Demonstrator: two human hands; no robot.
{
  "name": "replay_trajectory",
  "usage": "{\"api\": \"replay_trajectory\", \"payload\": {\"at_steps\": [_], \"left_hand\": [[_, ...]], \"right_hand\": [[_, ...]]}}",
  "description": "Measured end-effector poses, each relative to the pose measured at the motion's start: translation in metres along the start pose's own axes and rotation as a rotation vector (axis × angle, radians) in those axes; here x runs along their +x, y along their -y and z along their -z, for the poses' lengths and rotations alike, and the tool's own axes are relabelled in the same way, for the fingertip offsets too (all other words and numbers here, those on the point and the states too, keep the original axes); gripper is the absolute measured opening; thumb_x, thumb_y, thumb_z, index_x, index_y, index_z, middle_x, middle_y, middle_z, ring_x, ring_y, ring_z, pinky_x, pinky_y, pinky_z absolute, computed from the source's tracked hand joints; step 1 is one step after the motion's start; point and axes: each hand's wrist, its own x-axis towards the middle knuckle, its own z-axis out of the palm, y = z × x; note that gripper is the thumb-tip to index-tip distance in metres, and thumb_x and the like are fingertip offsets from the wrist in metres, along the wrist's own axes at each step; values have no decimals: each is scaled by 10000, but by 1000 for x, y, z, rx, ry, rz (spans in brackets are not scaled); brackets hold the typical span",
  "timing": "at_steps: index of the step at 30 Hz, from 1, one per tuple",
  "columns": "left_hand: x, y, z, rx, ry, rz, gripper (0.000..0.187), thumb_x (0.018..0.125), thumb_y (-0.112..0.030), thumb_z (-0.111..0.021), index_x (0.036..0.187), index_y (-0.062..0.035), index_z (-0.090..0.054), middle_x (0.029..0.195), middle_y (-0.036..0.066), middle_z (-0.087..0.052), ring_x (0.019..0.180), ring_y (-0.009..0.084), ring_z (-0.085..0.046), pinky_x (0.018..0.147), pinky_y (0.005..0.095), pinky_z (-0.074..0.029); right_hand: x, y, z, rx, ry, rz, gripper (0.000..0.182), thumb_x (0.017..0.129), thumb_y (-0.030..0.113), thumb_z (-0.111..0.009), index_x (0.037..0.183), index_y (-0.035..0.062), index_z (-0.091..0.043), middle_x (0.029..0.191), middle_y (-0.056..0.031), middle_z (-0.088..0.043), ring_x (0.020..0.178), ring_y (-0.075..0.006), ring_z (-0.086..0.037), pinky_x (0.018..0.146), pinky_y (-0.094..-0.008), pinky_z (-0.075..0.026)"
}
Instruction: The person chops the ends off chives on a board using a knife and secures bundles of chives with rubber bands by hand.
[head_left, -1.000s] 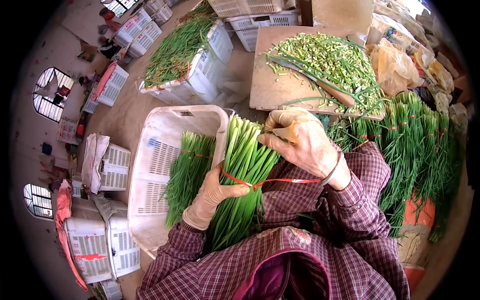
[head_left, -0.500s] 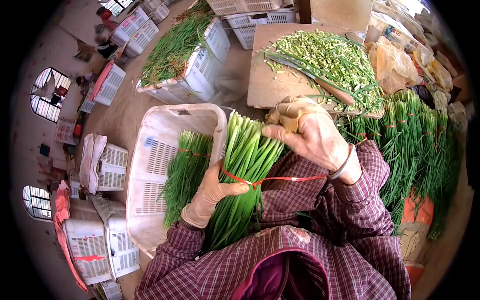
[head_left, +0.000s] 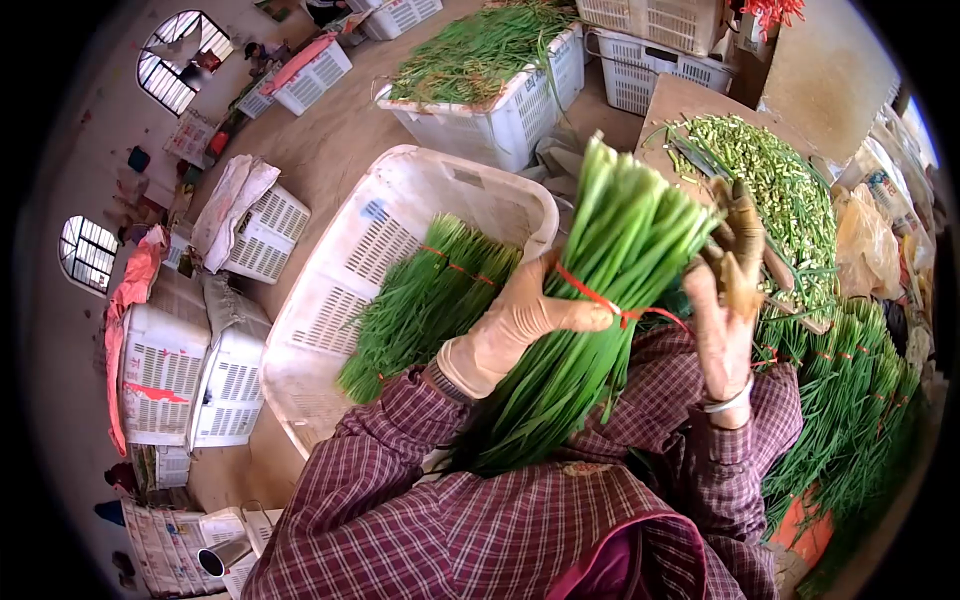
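My left hand (head_left: 515, 325), in a pale thin glove, is wrapped round a thick bunch of garlic chives (head_left: 640, 225), with the thumb across its front. A red tie (head_left: 590, 290) circles the bunch, and its loose tail stretches right. The pale cut ends point up and away, while the green leaves run down to my lap. Beside those ends, my right hand (head_left: 730, 300) is open, its stained gloved fingers stretched upward close to the stalks. Left of the bunch stands a white plastic crate (head_left: 325, 240) holding tied chives (head_left: 430, 300).
On a board (head_left: 690, 95) at the upper right lie chopped stalk ends (head_left: 770, 190); a knife handle (head_left: 778, 268) shows there. Tied bunches (head_left: 850, 390) are piled at my right. A full crate (head_left: 520, 130) stands ahead, with more stacked crates (head_left: 165, 360) to the left.
My view has turned, so the scene sits differently. The bunch is raised and tilted rightward in my left hand. My right hand has gone from curled fingers above the stalks to outstretched beside their ends.
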Motion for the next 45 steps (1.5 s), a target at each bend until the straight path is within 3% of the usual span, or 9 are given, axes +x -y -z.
{"api": "replay_trajectory", "payload": {"at_steps": [6, 8, 10, 11, 14, 18, 23, 36, 45], "left_hand": [[25, -38, 21, -352, -97, -219, 571, 807, -350, -793, 1255, -36, -629, 1102, 37, -692, 1026, 143, -649, 905, 320, -551], [28, -54, 39, -411, -70, -222, 558, 843, -401, -764, 1255, -51, -627, 1118, 58, -697, 1003, 164, -676, 897, 338, -578], [35, -63, 57, -444, -96, -251, 552, 861, -430, -749, 1251, -59, -626, 1113, 68, -707, 955, 185, -702, 868, 339, -601], [39, -67, 68, -447, -170, -341, 542, 866, -430, -748, 1243, -58, -632, 1104, 64, -712, 952, 186, -704, 865, 339, -604], [48, -81, 110, -486, -207, -451, 501, 890, -430, -733, 1228, -69, -647, 1115, 62, -715, 971, 189, -702, 875, 348, -599], [53, -84, 158, -475, -298, -610, 479, 953, -449, -663, 1250, -74, -644, 1162, 61, -706, 1003, 192, -689, 878, 338, -586], [61, -80, 178, -442, -416, -663, 486, 916, -428, -721, 1250, -86, -639, 1164, 62, -706, 1043, 220, -681, 934, 387, -568], [72, -88, 166, -536, -424, -576, 368, 929, -357, -725, 1191, -106, -666, 1170, 64, -703, 1076, 232, -672, 967, 399, -558], [67, -115, 149, -460, -471, -617, 357, 923, -339, -740, 1186, -111, -660, 1145, 59, -698, 1058, 225, -667, 954, 399, -560]], "right_hand": [[-49, -12, -55, 153, 329, -254, 1057, 856, 314, -824, 1612, 36, -139, 1523, -232, -413, 1351, -306, -496, 1126, -384, -405], [-61, -20, -52, -119, 435, -177, 925, 851, 234, -828, 1528, -77, -281, 1314, -263, -600, 1200, -328, -623, 1039, -362, -479], [-82, -69, -38, -409, 436, 147, 494, 843, 198, -797, 1205, -71, -594, 1056, -204, -701, 917, -330, -705, 821, -345, -578], [-82, -67, -24, -688, 578, 30, 323, 844, 177, -748, 1076, -30, -656, 927, -134, -714, 842, -276, -706, 750, -341, -579], [-74, -100, 21, -1194, 604, 93, 283, 916, 235, -659, 1140, 62, -654, 819, -81, -705, 685, -195, -683, 634, -349, -562], [-24, -72, 64, -1089, 348, 111, 264, 937, 218, -643, 1144, 55, -653, 926, -159, -719, 825, -322, -699, 727, -402, -559], [15, -15, 61, -741, 115, 3, 221, 919, 126, -690, 1096, -7, -706, 950, -168, -725, 870, -298, -702, 763, -356, -544], [59, 35, 16, -429, 121, 158, 103, 896, 37, -664, 978, -21, -684, 817, -139, -675, 738, -225, -658, 714, -322, -519], [50, 63, -30, -338, 279, 224, 74, 850, 54, -717, 907, 25, -680, 874, -119, -693, 813, -316, -682, 737, -363, -537]]}}
